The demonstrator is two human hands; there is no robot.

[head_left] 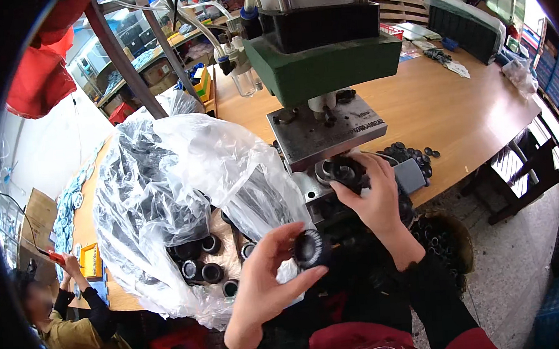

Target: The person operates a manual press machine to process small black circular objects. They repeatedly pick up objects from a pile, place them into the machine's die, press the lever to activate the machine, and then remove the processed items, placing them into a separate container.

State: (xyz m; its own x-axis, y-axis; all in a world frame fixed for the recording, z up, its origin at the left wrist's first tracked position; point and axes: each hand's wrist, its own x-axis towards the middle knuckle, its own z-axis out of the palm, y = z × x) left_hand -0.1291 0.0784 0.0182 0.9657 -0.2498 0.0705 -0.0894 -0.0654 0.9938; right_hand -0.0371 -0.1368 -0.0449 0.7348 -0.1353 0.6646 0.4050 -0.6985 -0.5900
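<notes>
One black cap (309,248) is pinched between thumb and fingers of the left hand (264,287), near a big clear bag (145,182) with more black pieces (212,273) inside. Right hand (378,203) has got a grip on a second black part (345,172), just below the metal plate (328,132) of the press (321,63). Oh, and some small black bits (409,154) are piled on the wooden table (474,118).

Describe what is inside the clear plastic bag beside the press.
Several round black parts show through the opening of the plastic bag. Its crumpled film covers the rest, so their full number cannot be told.
</notes>
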